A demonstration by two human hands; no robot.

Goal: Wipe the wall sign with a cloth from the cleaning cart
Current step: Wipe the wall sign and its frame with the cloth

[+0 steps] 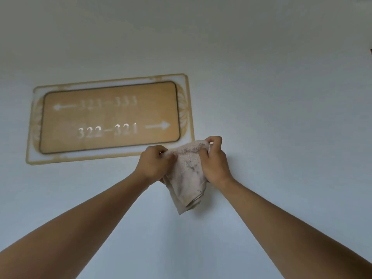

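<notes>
Below the sign's lower right corner, both hands hold the cloth (188,174) up in front of the wall (261,97), not touching the sign (109,117). Left hand (154,165) has fingers curled, pinching the cloth's top edge; right hand (214,160) has fingers and thumb clamped on the other top corner, rest of cloth hanging bunched between and below. Cloth shows dark smudges mid-panel. Step looks like refolding or bunching the cloth before wiping. To do it well: probably turn a cleaner face outward, gather it into a flat pad in one hand, then press on the brown panel and sweep across both number rows and arrows, covering the pale ornate border too. Cart not in view.
</notes>
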